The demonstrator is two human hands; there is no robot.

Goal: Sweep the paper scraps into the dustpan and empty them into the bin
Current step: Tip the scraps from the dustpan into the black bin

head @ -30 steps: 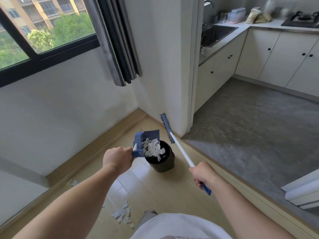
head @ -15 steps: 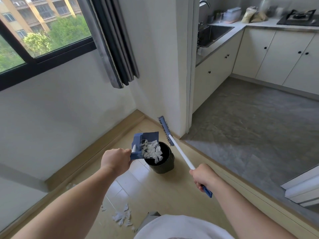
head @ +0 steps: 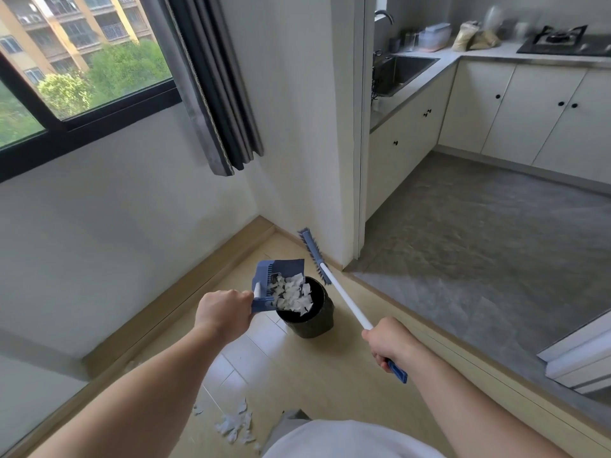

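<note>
The paper scraps [head: 292, 294] were heaped in the blue dustpan [head: 276, 267], and the dustpan was tipped right over the mouth of the black bin [head: 312, 322], with the pile hanging at the lip. The pan was held by its short handle in the left grip [head: 223, 314], which was clenched round it so that the load could be slid out. The emptying was judged to be under way and not finished.

The broom [head: 344, 300] was kept clear by the right grip [head: 390, 342], which was wrapped round the upper end of the white shaft. The broom's head was parked beyond the bin, near the wall [head: 297, 143], presumably so that nothing would be knocked. Whether it touched the wall could not be told.

A second scatter of scraps [head: 236, 423] lay on the wooden floor [head: 297, 375] close to the person, so another sweep was judged to be needed. Farther out, a dark curtain [head: 215, 94] and a kitchen sink [head: 403, 69] could be made out.
</note>
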